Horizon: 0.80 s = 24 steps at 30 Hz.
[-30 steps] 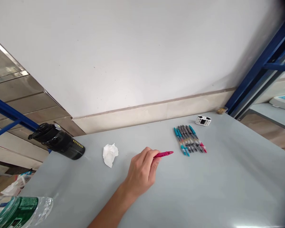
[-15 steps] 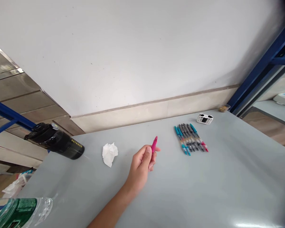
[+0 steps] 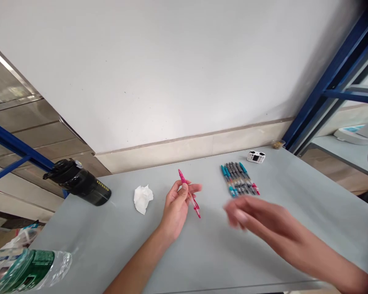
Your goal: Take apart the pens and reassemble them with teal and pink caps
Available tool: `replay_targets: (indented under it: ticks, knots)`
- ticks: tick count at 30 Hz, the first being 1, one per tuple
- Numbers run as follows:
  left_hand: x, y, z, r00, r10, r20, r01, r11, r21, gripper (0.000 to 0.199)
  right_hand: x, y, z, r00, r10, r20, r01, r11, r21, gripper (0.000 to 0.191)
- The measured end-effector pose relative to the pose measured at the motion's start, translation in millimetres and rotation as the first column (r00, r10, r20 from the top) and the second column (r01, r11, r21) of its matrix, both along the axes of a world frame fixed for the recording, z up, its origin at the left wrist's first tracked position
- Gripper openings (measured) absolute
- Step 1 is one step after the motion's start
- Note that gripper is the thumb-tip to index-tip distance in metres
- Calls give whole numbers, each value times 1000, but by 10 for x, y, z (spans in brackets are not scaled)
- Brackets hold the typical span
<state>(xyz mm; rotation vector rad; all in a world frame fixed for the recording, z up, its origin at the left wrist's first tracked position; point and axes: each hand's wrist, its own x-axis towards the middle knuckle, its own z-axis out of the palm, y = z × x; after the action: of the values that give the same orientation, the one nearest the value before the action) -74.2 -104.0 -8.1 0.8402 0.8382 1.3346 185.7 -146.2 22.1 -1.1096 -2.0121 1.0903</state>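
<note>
Left hand has the pink pen pinched between thumb and fingers, left of the pen row. Right hand is motion-blurred, on the near side of the row; can't tell if its fingers grip anything. Tissue and black bottle farther left of the row, white gadget just past its far right end.

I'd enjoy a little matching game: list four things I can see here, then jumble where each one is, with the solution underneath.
1. pink pen
2. crumpled tissue
3. black bottle
4. row of pens

A. between the black bottle and the left hand
B. nearest the small white device
C. held in the left hand
D. farthest left of these four

Pairs: 1-C, 2-A, 3-D, 4-B
</note>
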Motion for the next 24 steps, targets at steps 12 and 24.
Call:
replay_targets:
  ticks: [12,24]
  knots:
    - [-128,112,-40,967,221,-126,-207,972,113,32,-914,1020,-65,951,290,-110,-281,956,89,47]
    - [-200,169,-61,962,267,-60,-265,963,40,36,-544,1269,-415,929,-53,365,-183,792,582,44]
